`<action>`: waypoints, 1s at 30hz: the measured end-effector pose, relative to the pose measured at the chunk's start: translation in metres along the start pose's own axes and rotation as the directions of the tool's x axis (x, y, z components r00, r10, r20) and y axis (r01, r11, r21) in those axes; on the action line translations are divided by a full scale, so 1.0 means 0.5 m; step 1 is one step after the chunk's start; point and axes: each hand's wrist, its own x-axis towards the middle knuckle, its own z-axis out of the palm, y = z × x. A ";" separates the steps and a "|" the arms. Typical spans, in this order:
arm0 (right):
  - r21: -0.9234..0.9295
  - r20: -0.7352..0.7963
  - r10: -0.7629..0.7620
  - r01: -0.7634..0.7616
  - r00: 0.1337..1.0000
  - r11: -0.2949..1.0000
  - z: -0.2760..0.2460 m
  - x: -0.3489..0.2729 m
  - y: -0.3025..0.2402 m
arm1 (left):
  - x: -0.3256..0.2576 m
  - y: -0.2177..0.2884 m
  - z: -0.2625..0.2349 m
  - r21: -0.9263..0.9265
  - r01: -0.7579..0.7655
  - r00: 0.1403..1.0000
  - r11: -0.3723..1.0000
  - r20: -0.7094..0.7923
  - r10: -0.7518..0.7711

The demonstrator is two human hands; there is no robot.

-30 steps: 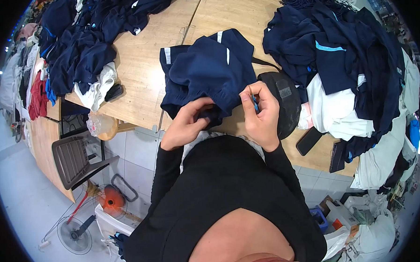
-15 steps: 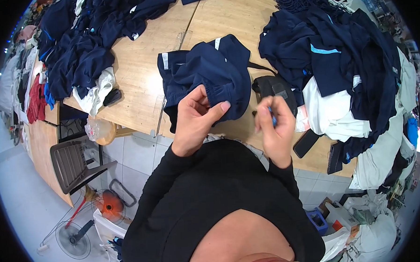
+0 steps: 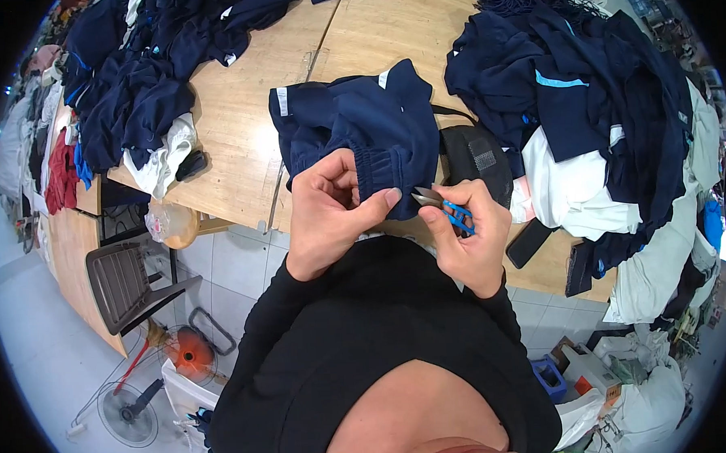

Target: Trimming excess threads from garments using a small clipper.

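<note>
A navy blue garment (image 3: 366, 121) with an elastic gathered edge and white stripes lies bunched on the table before me. My left hand (image 3: 330, 216) pinches that gathered edge between thumb and fingers. In my right hand (image 3: 472, 230) is a pair of blue-handled thread snips (image 3: 458, 214), held closed in the fingers. Their metal blades point left at the garment's edge, close to my left thumb. Whether the tips touch the cloth I cannot tell.
A black bag (image 3: 475, 163) with a strap sits just right of the garment. Beyond it are a pile of navy clothes (image 3: 568, 96), white cloth (image 3: 572, 189) and a black phone (image 3: 530, 243). More navy garments (image 3: 135, 115) are heaped at the left. A fan (image 3: 128, 413) stands on the floor.
My right hand has moved slightly down and turned, bringing the snips' blades into view beside the cloth. My left hand still pinches the edge, shifted a little, with more of the gathered band showing.
</note>
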 end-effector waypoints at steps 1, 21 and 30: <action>-0.002 0.001 0.000 0.000 1.000 1.000 0.000 0.005 -0.003 | -0.002 0.000 -0.005 0.047 -0.012 1.000 0.999 0.002 0.012; -0.140 0.012 -0.036 0.037 0.999 0.989 0.001 0.005 -0.013 | -0.010 -0.002 -0.006 0.218 -0.053 0.998 0.975 -0.013 0.057; 0.240 -0.173 0.098 -0.055 0.980 0.969 -0.012 -0.002 0.042 | -0.007 0.001 -0.009 0.187 -0.043 0.999 0.981 -0.018 0.047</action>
